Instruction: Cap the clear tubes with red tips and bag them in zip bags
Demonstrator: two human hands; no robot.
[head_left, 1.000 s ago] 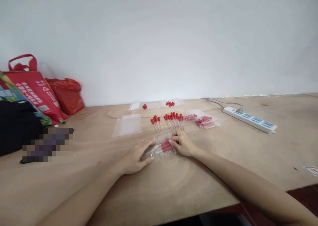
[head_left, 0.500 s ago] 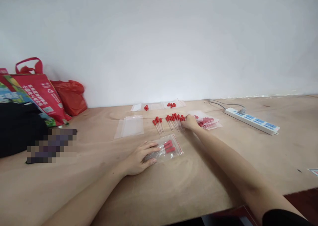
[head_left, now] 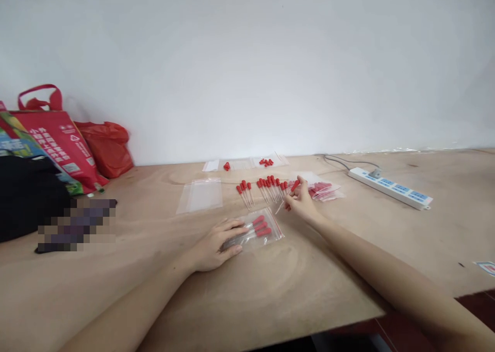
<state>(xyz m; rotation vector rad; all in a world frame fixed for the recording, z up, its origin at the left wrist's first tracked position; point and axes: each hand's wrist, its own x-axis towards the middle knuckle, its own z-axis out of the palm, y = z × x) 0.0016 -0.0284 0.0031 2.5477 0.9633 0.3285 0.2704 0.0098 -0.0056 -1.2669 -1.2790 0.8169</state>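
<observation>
Near the middle of the table, my left hand (head_left: 218, 243) rests with its fingers apart on a clear zip bag (head_left: 273, 228) that holds three red-topped droppers (head_left: 263, 224). My right hand (head_left: 301, 201) pinches one dropper (head_left: 295, 185) by its upper part, its thin tip pointing down to the left. Just left of that hand lies a row of several droppers (head_left: 270, 182), with a smaller group (head_left: 243, 187) further left. Behind my right hand is a pile of filled bags (head_left: 320, 189).
Flat clear bags (head_left: 204, 194) lie left of the droppers. Small red bulbs (head_left: 266, 162) sit near the wall. A power strip (head_left: 390, 188) with a cable is at the right. Red bags (head_left: 106, 145) and a dark cloth (head_left: 31, 197) stand left.
My right hand has lifted one dropper from the row and drawn back a little toward me. My left hand stays on the bag.
</observation>
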